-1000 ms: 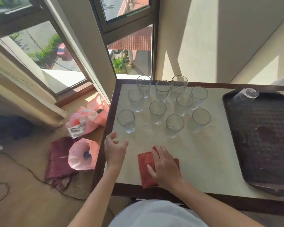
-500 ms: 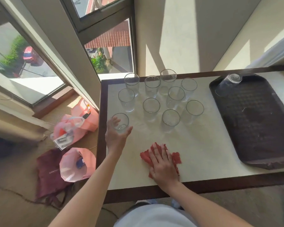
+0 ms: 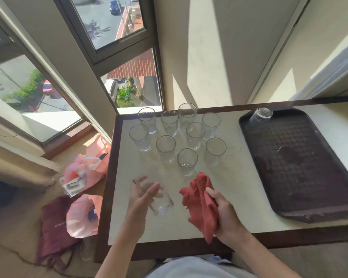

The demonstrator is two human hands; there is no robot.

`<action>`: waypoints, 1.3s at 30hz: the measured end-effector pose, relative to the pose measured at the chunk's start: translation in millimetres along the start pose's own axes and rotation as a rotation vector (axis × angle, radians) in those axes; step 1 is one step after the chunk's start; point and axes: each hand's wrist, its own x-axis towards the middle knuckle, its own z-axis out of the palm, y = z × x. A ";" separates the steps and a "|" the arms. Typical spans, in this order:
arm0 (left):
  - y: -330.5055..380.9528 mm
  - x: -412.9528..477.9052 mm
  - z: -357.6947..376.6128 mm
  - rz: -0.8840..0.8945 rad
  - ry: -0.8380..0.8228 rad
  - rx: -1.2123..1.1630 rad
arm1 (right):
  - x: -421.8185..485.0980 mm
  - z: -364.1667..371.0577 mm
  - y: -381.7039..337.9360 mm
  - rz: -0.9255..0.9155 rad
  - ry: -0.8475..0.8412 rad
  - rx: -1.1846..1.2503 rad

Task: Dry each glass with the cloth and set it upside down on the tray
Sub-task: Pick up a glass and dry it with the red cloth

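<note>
lifted since before: your left grip (image 3: 143, 194) holds a tilted glass (image 3: 161, 205), your right grip (image 3: 227, 215) clutches the cloth (image 3: 201, 203) at its 3 o'clock. drying looks due; next, work cloth inside.

So the worktop (image 3: 239, 183) is a cream slab with a dark brown wooden edge, shoved right into the corner by a big window (image 3: 117, 27). Outside, way down below, there's a red tiled roof (image 3: 137, 65), some green plants (image 3: 125, 95) and a dark car (image 3: 115, 6) on the road. The wall (image 3: 219, 47) behind has bright stripes of sun across it. On the carpeted floor (image 3: 12, 227) left of the worktop it's a bit of a mess: a pink plastic bag (image 3: 94, 157) with a white packet (image 3: 72, 186) poking out, a second pink bag (image 3: 80, 217) nearer, and a maroon cloth bag (image 3: 52, 227) lying flat just beside that one.
</note>
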 end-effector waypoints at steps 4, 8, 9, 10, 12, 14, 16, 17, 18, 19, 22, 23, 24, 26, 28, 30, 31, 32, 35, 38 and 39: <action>12.8 -18.7 51.3 0.005 -0.177 -0.041 | -31.8 2.4 -33.8 -0.135 -0.103 -0.023; 29.9 -34.1 106.8 -0.016 -0.331 -0.140 | -41.1 4.8 -54.6 -0.342 -0.082 -0.133; 32.7 -37.5 118.0 -0.014 -0.343 -0.128 | -40.8 3.1 -57.4 -0.374 -0.060 -0.156; 33.3 -39.9 127.0 -0.001 -0.342 -0.099 | -40.1 1.0 -60.0 -0.404 -0.032 -0.195; 33.3 -44.4 140.7 0.046 -0.322 -0.005 | -39.5 -5.8 -64.2 -0.438 0.000 -0.286; 36.6 -49.5 152.5 0.077 -0.257 0.030 | -40.4 -12.6 -65.2 -0.446 -0.021 -0.329; 41.4 -51.8 162.6 0.075 -0.201 -0.004 | -44.6 -13.6 -63.7 -0.472 0.013 -0.385; 43.3 -51.1 166.2 0.084 -0.192 -0.025 | -45.8 -12.4 -61.6 -0.515 0.040 -0.428; 45.5 -50.7 168.0 0.095 -0.203 -0.057 | -47.7 -9.8 -60.3 -0.572 0.058 -0.492; 48.5 -50.6 171.4 0.093 -0.205 -0.067 | -48.5 -8.5 -60.8 -0.624 0.068 -0.547; 49.3 -52.3 185.9 0.087 -0.203 -0.063 | -39.9 -13.6 -82.9 -0.663 0.101 -0.482; 46.8 -53.6 187.6 0.082 -0.223 -0.084 | -35.1 -16.1 -94.0 -0.633 0.098 -0.410; 43.7 -54.1 189.2 0.069 -0.239 -0.104 | -31.9 -18.4 -103.4 -0.606 0.090 -0.347; 38.0 -51.2 190.9 0.052 -0.238 -0.155 | -32.7 -17.3 -112.8 -0.611 0.090 -0.324; 38.8 -47.9 191.1 0.043 -0.221 -0.179 | -41.1 -10.9 -105.2 -0.686 0.123 -0.417; 41.2 -43.4 189.5 0.044 -0.201 -0.192 | -48.9 -10.3 -89.0 -0.802 0.185 -0.583; 42.5 -42.7 188.8 0.059 -0.191 -0.196 | -51.4 -10.4 -81.8 -0.860 0.213 -0.645; 43.2 -41.9 187.8 0.074 -0.182 -0.201 | -51.7 -12.0 -76.3 -0.886 0.201 -0.669; 44.1 -40.6 185.3 0.074 -0.183 -0.215 | -44.0 -13.5 -81.5 -0.711 0.056 -0.418; 43.9 -40.7 185.3 0.096 -0.232 -0.159 | -33.0 -14.2 -97.4 -0.519 0.062 -0.232; 42.9 -40.3 185.3 0.093 -0.239 -0.146 | -32.4 -12.5 -100.9 -0.502 0.065 -0.216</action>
